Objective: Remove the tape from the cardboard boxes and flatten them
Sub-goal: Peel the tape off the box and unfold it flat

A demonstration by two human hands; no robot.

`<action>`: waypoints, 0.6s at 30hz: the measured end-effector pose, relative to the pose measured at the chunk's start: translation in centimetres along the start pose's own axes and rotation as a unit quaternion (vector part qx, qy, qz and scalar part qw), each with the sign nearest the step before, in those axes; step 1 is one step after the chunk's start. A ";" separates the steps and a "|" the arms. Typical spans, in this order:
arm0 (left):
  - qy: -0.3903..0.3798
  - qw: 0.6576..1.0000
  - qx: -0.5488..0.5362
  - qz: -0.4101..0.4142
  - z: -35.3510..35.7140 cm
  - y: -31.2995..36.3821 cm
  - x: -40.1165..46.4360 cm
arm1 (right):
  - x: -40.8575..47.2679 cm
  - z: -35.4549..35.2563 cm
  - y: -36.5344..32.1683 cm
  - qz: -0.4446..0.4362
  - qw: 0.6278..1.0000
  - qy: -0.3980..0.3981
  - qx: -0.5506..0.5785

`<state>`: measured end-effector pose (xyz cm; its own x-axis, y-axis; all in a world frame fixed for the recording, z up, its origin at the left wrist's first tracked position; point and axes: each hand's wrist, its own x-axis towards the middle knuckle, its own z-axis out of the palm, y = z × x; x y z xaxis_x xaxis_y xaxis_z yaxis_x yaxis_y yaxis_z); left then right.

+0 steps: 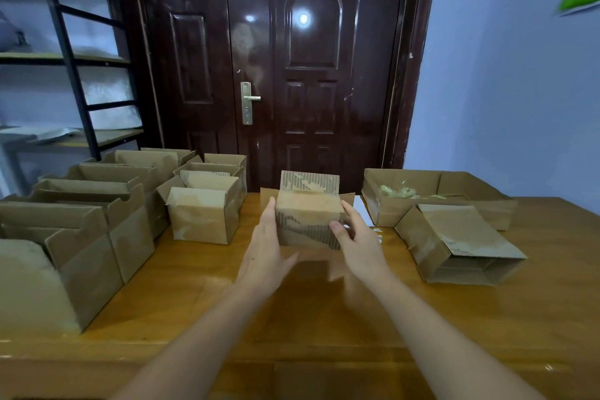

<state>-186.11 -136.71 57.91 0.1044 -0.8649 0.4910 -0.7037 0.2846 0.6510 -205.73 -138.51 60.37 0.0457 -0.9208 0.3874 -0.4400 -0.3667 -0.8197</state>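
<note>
Step in hand: I read this as handling one small box (308, 219) at the middle of the wooden table (194, 286), flaps up, either checking it for leftover tape or readying it for collapse.
Left hand (264, 248): flat against the box's left side, fingers straight, pressing, not curled round anything.
Right hand (355, 237): thumb on the near face, fingers wrapped round the right corner, holding the box.
Box position: between both hands, upright; whether it rests on the table or is lifted just clear, I cannot tell.
Orientation: opening faces up, far flap standing; long axis runs left to right across my view.
Surface: near face and far flap show torn liner with bare corrugation.
Next move, my guess: open the bottom seam, then push opposite corners to fold it flat.
Waiting stock: open boxes (97, 204) on the left.
Done side: collapsed box (454, 243) on the right, tray with tape scraps (438, 195) behind it.
</note>
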 end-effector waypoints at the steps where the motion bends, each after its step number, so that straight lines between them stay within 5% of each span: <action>1: 0.012 1.000 0.019 0.021 -0.2 -0.1 0.1 | 0.1 -0.2 0.0 0.001 1.000 -0.005 -0.006; 6: 0.030 0.998 0.010 0.061 -0.7 -0.3 0.8 | 0.0 -0.3 0.5 -0.032 0.999 -0.035 -0.013; 10: 0.031 0.998 0.020 0.048 -0.5 0.0 1.4 | -0.1 0.2 1.1 -0.087 0.987 0.001 -0.134; 18: -0.007 0.996 0.087 -0.008 0.5 -1.3 1.6 | -0.4 0.3 1.9 -0.047 0.967 -0.057 -0.244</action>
<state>-185.38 -138.64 57.57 0.1072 -0.8751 0.4719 -0.8137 0.1955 0.5474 -206.33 -138.89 58.54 0.1930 -0.9055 0.3779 -0.7988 -0.3686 -0.4753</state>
